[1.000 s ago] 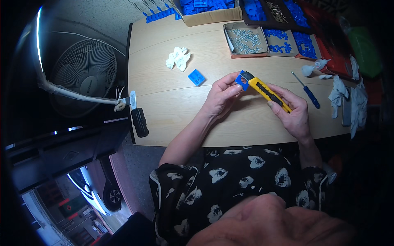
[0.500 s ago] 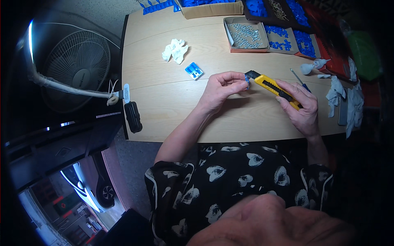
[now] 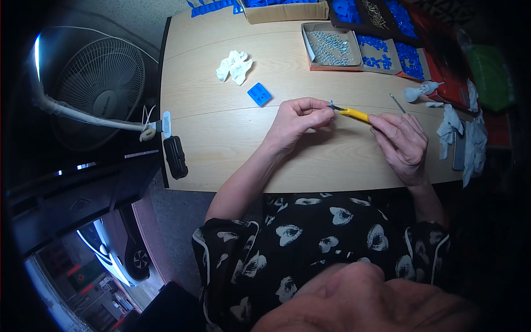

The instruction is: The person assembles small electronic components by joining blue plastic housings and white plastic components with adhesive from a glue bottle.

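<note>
Pale wood runs under everything you have out: the counter (image 3: 232, 149) fills the upper middle of your view, with a white floor fan (image 3: 102, 83) standing off its left edge. Along the far edge sit open cardboard boxes (image 3: 354, 50) of small blue and clear parts. Your right hand (image 3: 402, 145) is closed around the handle of a yellow utility knife (image 3: 354, 114), which lies level just above the counter between your two hands. Your left hand (image 3: 296, 119) pinches a tiny blue piece (image 3: 331, 105) at the knife's tip. Nearer the far side lie a crumpled white tissue (image 3: 234, 66) and a small blue block (image 3: 259, 94).
</note>
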The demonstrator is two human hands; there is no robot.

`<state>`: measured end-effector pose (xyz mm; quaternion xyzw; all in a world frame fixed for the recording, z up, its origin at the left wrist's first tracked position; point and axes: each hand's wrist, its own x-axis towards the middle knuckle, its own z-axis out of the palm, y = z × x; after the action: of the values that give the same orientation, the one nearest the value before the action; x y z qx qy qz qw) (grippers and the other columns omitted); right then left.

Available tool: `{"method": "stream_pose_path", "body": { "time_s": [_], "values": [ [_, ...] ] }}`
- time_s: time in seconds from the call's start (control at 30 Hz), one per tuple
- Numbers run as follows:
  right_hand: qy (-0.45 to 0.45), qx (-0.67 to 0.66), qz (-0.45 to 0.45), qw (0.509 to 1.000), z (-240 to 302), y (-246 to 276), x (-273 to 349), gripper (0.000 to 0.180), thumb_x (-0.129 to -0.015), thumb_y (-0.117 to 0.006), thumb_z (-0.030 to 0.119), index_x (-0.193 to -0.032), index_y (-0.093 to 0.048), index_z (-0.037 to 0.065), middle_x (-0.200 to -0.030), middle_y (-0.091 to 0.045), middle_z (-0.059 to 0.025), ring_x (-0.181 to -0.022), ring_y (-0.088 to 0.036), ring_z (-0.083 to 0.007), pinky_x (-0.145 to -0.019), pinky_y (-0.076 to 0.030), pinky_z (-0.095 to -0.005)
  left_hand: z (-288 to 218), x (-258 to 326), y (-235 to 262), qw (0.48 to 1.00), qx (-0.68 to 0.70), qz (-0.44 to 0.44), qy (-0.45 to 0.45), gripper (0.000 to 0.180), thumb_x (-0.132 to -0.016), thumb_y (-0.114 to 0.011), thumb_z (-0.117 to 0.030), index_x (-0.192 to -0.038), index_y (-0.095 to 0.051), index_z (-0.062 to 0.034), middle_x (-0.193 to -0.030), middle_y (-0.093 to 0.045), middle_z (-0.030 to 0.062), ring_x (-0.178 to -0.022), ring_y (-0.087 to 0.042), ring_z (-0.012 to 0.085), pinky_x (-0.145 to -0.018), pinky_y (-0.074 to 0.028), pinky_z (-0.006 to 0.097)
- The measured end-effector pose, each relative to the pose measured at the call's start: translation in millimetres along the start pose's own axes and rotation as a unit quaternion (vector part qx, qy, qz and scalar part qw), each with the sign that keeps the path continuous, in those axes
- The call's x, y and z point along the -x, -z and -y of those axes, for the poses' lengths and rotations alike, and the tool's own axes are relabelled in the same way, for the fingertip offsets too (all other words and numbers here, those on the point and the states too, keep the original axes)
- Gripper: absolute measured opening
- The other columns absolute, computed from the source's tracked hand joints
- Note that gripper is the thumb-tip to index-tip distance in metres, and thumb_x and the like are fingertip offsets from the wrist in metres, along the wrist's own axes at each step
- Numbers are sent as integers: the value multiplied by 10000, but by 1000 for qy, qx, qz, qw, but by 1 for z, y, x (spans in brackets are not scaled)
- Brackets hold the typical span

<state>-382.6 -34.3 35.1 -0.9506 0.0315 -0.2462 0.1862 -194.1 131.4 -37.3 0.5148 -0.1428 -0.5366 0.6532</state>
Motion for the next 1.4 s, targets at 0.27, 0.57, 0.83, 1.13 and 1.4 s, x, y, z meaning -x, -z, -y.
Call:
{"method": "stream_pose_path", "body": {
  "time_s": [0.27, 0.57, 0.83, 1.13, 1.4],
  "values": [
    [43, 77, -57, 994, -7, -9, 4, 468, -691, -755, -22, -1136, -711, 115, -938, -658, -44, -770, -605, -185, -643, -439, -316, 0, 1, 0, 1000, -25, 2, 3, 263, -858, -734, -178, -1032, -670, 9, -896, -696, 67, -781, -670, 110, -730, -523, 219],
    [101, 114, -34, 988, -4, -2, 3, 404, -749, -709, 20, -1140, -713, 122, -963, -667, -41, -764, -595, -167, -653, -427, -316, 3, -1, 2, 1000, -31, 4, -4, 308, -850, -741, -180, -1066, -652, 21, -916, -696, 72, -785, -659, 103, -737, -528, 228],
    [64, 134, -49, 988, -15, -4, -2, 353, -788, -717, 30, -1133, -713, 105, -962, -669, -53, -783, -608, -171, -682, -446, -324, -2, -1, 1, 999, -28, 7, -27, 313, -852, -736, -177, -1073, -651, 28, -950, -695, 84, -834, -657, 109, -771, -521, 232],
    [54, 1, -121, 991, 0, -19, -9, 436, -726, -768, -6, -1145, -690, 83, -980, -673, -46, -786, -608, -176, -668, -428, -315, -3, 4, 3, 987, 141, 59, -39, 396, -883, -674, -270, -1142, -631, 26, -988, -694, 104, -893, -660, 166, -856, -510, 281],
    [44, -24, -93, 994, 3, -22, -10, 425, -717, -758, -18, -1128, -696, 68, -955, -673, -52, -775, -611, -184, -660, -441, -321, -2, 5, 7, 987, 128, 91, -33, 429, -882, -649, -333, -1098, -624, 37, -971, -685, 133, -891, -660, 192, -853, -509, 298]
  ]
}}
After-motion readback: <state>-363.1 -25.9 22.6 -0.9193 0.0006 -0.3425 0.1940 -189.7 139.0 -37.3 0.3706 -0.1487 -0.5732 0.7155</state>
